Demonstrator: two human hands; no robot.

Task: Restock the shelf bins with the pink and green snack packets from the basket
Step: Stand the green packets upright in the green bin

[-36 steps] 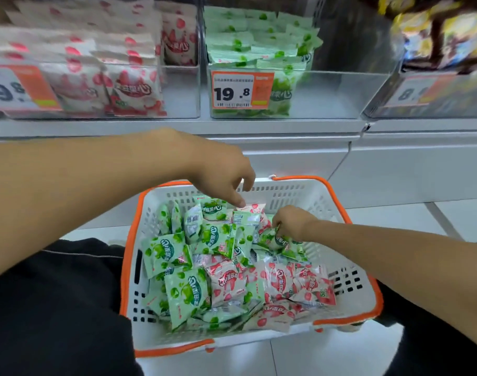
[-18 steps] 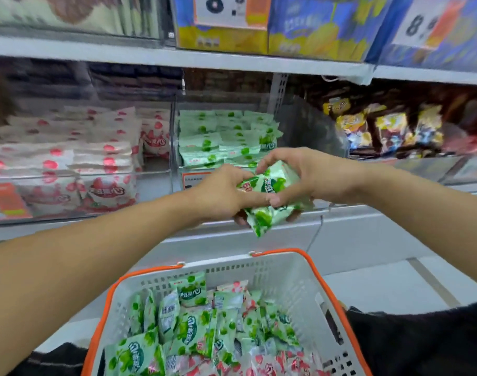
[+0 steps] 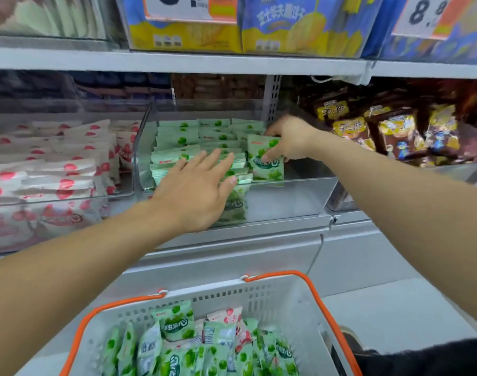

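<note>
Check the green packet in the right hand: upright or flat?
Upright. The right hand holds the green packet on edge at the right end of the clear bin, beside flat stacks.

Quick count: two clear plastic shelf bins (image 3: 286,196) I can see properly, one stacked with pink-and-white snack packets (image 3: 66,183), one with green snack packets (image 3: 177,156), too many to number. One white plastic basket with orange handles (image 3: 259,299). One green packet (image 3: 266,158) held in my right hand (image 3: 291,139). Two price tags up top.
</note>
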